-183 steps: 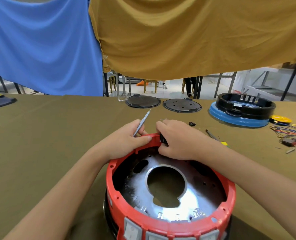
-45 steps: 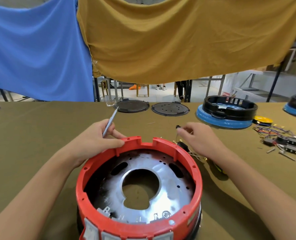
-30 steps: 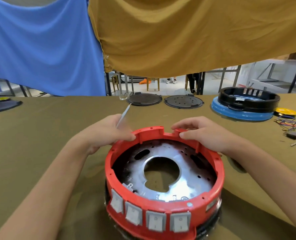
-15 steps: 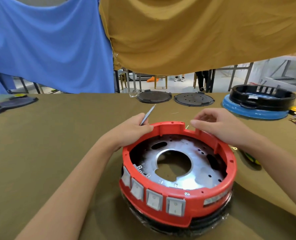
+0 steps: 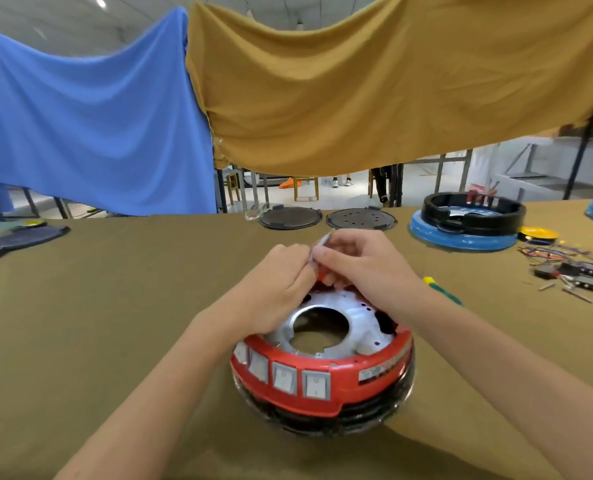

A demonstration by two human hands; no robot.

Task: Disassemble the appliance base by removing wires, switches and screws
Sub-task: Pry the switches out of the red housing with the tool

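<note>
**Both hands meet on a thin metal tool over the red base**

Pinching together at the far rim of the red appliance base [image 5: 323, 362], both hands close on one slim silver tool [image 5: 319, 245], blurred and mostly hidden. Left hand [image 5: 274, 289] has its fingers curled, fingertips meeting the tool's lower part just above the rim. Right hand [image 5: 361, 268] curls its thumb and fingers round the upper part, so only a short bright tip shows at 12 o'clock of the knuckles. Whether the tool touches the base cannot be told.

At 9 o'clock, on the far left edge of the olive-covered table [image 5: 115, 306], lies a dark flat part [image 5: 18, 237]. At centre, the base sits tilted with its front toward the camera; four grey rocker switches [image 5: 284, 374] line the red wall at 6 o'clock, and a silver plate [image 5: 326, 323] with a large round hole fills the inside. At 12 o'clock, near the far table edge, two black discs [image 5: 326, 218] lie side by side. At 3 o'clock of the right wrist lies a green-and-yellow screwdriver [image 5: 442, 291]. At 2 o'clock stands a black ring on a blue base [image 5: 468, 223], with a yellow disc [image 5: 537, 233] just beside it. Farthest right, loose wires and switches [image 5: 569, 268] lie in a heap, well apart from the red base.
</note>
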